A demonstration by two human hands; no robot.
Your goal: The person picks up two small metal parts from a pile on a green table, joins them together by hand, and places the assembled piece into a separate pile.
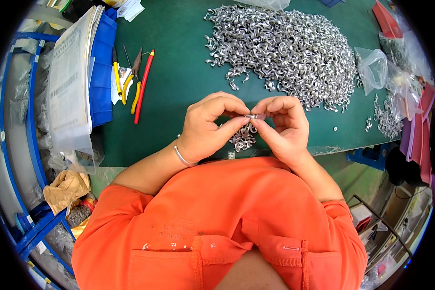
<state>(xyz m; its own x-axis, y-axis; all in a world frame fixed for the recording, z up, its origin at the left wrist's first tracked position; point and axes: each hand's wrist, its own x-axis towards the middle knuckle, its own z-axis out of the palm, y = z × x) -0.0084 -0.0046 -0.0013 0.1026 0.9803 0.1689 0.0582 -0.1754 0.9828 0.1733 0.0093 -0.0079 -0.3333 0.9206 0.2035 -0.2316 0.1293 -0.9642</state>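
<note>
Between the fingertips of both hands sits a small curved silver metal piece (251,116), held over the green table near its front edge. My left hand (211,121), with a bangle at the wrist, pinches its left end between thumb and fingers. The thumb and forefinger of my right hand (284,123) close on the other end. Just below the hands lies a small heap of similar metal pieces (242,140), partly covered by them. Beyond the hands spreads a large pile of curved silver pieces (285,53). The fingertips hide part of the held piece.
On the left are yellow-handled pliers (136,92), a red pencil (144,87) and a blue bin (101,82) with papers (70,72) against it. At the right lie clear plastic bags (372,70) and a smaller heap of metal parts (389,118). A blue stool (367,157) stands below the table.
</note>
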